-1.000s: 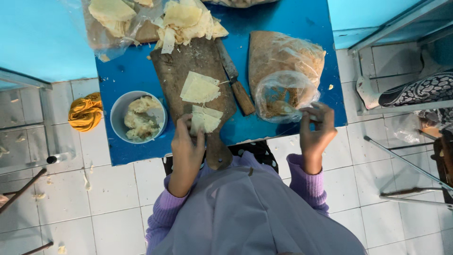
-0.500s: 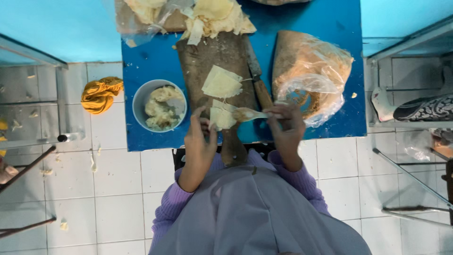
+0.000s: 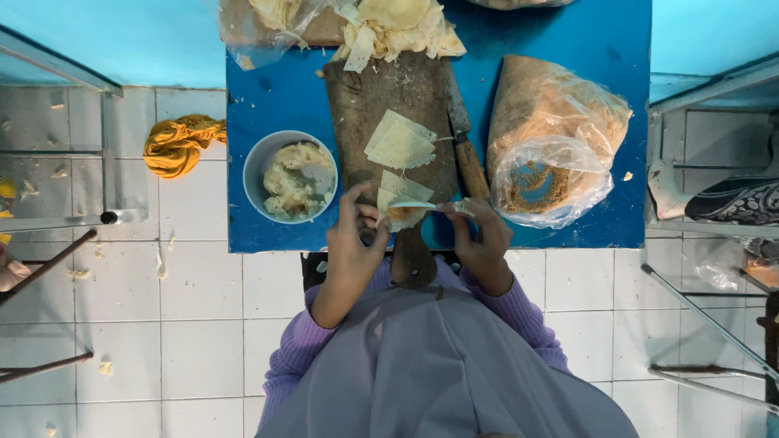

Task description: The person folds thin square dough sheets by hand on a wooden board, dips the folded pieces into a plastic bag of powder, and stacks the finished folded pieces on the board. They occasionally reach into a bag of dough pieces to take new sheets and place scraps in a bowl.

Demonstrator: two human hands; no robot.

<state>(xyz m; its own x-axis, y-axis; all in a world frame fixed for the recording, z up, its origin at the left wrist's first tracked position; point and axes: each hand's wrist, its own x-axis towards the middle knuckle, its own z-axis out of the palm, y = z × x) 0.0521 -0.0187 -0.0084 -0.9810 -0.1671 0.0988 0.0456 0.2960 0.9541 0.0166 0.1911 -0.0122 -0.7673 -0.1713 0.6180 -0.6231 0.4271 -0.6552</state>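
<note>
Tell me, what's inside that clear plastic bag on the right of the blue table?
The clear plastic bag holds brown crumbly filling, visible through its open mouth. How deep it goes is hidden by the crinkled plastic. The bag lies on the blue table, beside the knife.

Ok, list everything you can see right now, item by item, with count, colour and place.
table: one, blue, top centre
cutting board: one, brown wood, mid-table
pastry sheets: small stack, pale yellow, on the board
knife: one, wooden handle, board's right edge
bowl: one, grey, holding pale filling, left of board
crumb bag: one, clear plastic, right of board
cloth: one, orange, on the floor at left
left hand: holding a folded pastry sheet
right hand: holding a spoon over that sheet
</note>
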